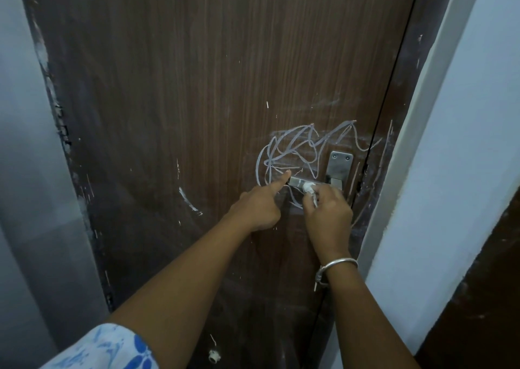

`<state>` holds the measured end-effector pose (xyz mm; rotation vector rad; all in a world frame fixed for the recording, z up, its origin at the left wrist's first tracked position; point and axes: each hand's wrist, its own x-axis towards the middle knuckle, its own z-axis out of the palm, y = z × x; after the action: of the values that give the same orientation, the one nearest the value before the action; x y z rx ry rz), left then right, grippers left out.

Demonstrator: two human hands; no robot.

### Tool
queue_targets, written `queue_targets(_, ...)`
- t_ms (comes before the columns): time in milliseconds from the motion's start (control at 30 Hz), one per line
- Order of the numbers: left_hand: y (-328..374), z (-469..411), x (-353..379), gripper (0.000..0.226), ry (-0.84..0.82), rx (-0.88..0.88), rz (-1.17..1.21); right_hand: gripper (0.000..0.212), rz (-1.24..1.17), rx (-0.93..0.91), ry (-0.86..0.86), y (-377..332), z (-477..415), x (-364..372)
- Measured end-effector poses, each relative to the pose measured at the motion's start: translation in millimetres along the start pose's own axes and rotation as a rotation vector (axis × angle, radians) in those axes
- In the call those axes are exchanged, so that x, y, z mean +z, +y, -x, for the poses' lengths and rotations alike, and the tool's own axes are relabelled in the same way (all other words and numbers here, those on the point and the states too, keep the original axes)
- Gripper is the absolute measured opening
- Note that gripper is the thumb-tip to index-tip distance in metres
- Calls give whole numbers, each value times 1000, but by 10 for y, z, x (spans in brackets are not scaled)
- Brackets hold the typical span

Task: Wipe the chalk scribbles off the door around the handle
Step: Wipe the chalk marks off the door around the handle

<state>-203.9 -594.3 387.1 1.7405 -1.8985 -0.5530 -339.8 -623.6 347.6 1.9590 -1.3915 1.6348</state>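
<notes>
No legible text or signs.

A grey wall (25, 171) stands left, a pale bluish-white wall (464, 143) right — a dark brown panel (484, 298) low beside it.

A short sleeve (112, 349) covers the upper left arm: white cloth printed with blue flowers and pale blue smudges. Below it the forearm is bare down to the left hand (257, 211). Behind the right hand (329, 216), the wrist wears a thin silver bangle (339, 264) with a small metal pin (318, 280) hanging from it.
</notes>
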Motion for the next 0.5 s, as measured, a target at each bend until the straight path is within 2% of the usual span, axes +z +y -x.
queue_targets(167,-13,-14,-5,88,-14,5,70,6,-24,83,112,18,-7,-29)
queue_targets(333,-14,-61,-6,90,-16,9,110,5,-4,-19,-14,-11,14,32)
queue_targets(500,-40,-107,8,91,-13,12,153,8,-26,51,86,-66,38,37)
